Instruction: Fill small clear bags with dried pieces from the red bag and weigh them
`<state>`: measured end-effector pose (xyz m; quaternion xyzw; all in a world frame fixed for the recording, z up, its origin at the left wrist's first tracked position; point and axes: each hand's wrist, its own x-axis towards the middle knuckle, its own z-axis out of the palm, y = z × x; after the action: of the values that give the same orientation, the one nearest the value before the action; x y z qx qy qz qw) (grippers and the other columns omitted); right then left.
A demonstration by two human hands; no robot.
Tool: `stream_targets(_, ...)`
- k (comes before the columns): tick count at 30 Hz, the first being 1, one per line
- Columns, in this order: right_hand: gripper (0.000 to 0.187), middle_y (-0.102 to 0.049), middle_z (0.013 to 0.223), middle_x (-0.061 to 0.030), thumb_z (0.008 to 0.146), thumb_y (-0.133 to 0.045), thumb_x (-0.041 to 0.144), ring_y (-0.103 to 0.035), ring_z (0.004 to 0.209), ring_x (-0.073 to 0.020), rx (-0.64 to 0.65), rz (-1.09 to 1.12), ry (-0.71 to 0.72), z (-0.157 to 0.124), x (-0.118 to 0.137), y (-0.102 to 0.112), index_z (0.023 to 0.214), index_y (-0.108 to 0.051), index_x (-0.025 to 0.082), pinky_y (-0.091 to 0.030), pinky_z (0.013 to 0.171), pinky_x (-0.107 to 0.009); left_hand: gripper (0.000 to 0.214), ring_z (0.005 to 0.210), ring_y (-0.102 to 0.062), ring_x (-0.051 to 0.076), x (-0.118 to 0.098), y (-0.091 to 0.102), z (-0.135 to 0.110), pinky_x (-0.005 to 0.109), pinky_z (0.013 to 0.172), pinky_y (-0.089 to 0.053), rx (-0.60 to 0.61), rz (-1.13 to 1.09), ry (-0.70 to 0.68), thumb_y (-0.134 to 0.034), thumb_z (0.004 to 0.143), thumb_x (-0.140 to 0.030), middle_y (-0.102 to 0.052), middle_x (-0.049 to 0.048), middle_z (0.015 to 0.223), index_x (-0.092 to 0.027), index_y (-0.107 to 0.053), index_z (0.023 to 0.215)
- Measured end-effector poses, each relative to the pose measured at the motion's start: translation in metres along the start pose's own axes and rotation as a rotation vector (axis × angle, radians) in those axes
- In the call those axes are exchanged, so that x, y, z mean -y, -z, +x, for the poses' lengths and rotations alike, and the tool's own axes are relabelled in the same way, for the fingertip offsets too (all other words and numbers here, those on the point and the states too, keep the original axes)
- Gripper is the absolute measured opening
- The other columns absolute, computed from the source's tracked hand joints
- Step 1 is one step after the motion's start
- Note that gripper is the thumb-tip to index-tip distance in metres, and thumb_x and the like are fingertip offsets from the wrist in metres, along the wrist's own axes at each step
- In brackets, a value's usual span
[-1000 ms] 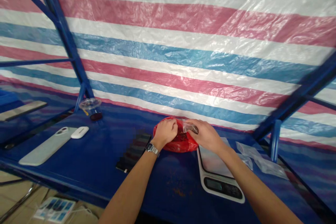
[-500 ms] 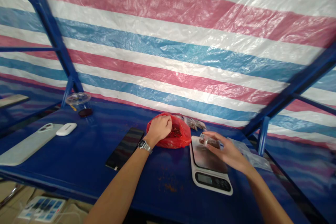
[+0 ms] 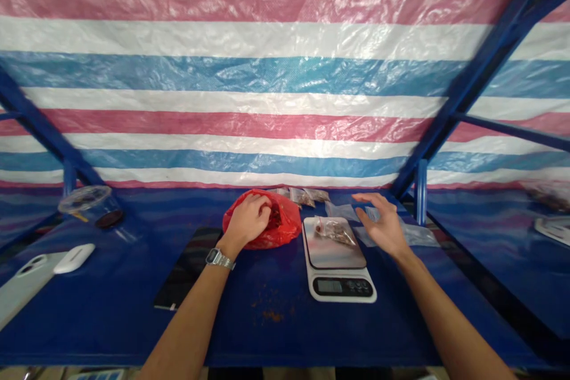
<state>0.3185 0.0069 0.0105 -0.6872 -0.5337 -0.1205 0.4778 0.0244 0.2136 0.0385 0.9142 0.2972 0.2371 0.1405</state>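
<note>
So the person's left hand (image 3: 249,218) is sitting curled at the mouth of the red plastic bag (image 3: 285,227), fingers tucked in. Whether they're pinching anything in there, can't tell, the bag is hiding it. The right hand (image 3: 383,224) is hovering flat with fingers spread, holding nothing, just right of the kitchen scale (image 3: 342,285) and over some empty clear pouches (image 3: 418,236). A small clear pouch with brownish stuff (image 3: 335,230) is lying on the scale's plate, toward its back edge, apart from both hands. The bag is nearly touching the scale's left edge, so that gap is tight. Filled pouches (image 3: 305,195) are lining up along the tarp (image 3: 267,71) at the back. A black phone (image 3: 180,276) is lying just left of the left forearm, near the front edge of the blue shelf (image 3: 111,320). Plenty of bare shelf is showing between the forearms and off to the left, out to the earbud case (image 3: 73,257) and lidded cup (image 3: 91,206). On the right, the blue post (image 3: 421,190) is closing things in.
</note>
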Motion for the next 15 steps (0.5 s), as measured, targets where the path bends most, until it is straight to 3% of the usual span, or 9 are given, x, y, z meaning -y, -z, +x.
stream_targets(6, 0.021, -0.074, 0.097, -0.0045, 0.088, -0.061, 0.021, -0.068, 0.091, -0.0257, -0.138, -0.031, -0.006, 0.000, 0.017, 0.009, 0.105, -0.073, 0.026, -0.049, 0.094, -0.046, 0.028, 0.112, -0.066, 0.027, 0.002, -0.003, 0.003, 0.042, 0.105, -0.050, 0.041, 0.040, -0.006, -0.041, 0.093, -0.021, -0.073, 0.0090, 0.112, -0.022, -0.069, 0.098)
stream_targets(15, 0.019, -0.074, 0.096, -0.0034, 0.089, -0.059, 0.020, -0.068, 0.093, -0.0254, -0.093, -0.012, -0.034, -0.003, 0.024, 0.003, 0.100, -0.073, 0.026, -0.046, 0.094, -0.045, 0.021, 0.117, -0.064, 0.029, 0.000, -0.006, 0.002, 0.040, 0.104, -0.051, 0.069, 0.165, 0.011, -0.051, 0.091, -0.026, -0.069, 0.0099, 0.117, -0.023, -0.070, 0.099)
